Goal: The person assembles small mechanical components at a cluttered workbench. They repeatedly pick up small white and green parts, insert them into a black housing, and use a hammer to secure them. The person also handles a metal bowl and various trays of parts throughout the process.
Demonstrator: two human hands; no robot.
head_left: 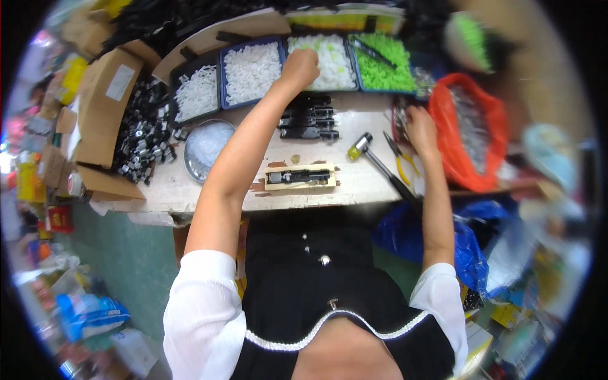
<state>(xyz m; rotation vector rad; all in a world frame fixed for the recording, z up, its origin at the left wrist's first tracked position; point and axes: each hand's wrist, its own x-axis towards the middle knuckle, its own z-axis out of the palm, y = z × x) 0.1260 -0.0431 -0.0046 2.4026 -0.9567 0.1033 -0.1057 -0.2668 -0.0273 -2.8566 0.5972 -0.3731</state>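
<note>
Okay, on my feed: pale, scuffed workbench (354,193) with brown worn patches, green floor (133,247) below, clutter on both sides, blue plastic sheeting (472,253) hanging at right. Counts: four plastic trays (222,79) along the back, two of white pieces (252,71), one white mixed with pale green, one bright green. One cardboard box (104,111) by black parts (142,130) at left, one round metal bowl (192,172), one red bag (440,117). One hammer (380,166), one pair of yellow-handled pliers (398,154). About four black assemblies (310,121) behind one wooden fixture (301,187); that sits near the front edge, one black mechanism (310,177) lying in it. Left hand (303,66) is over the third tray from left, fingers curled; can't tell if they're pinching a piece. Right hand (420,130) is at a small dark-red container (399,120), fingertips hidden, grip unclear to me.
</note>
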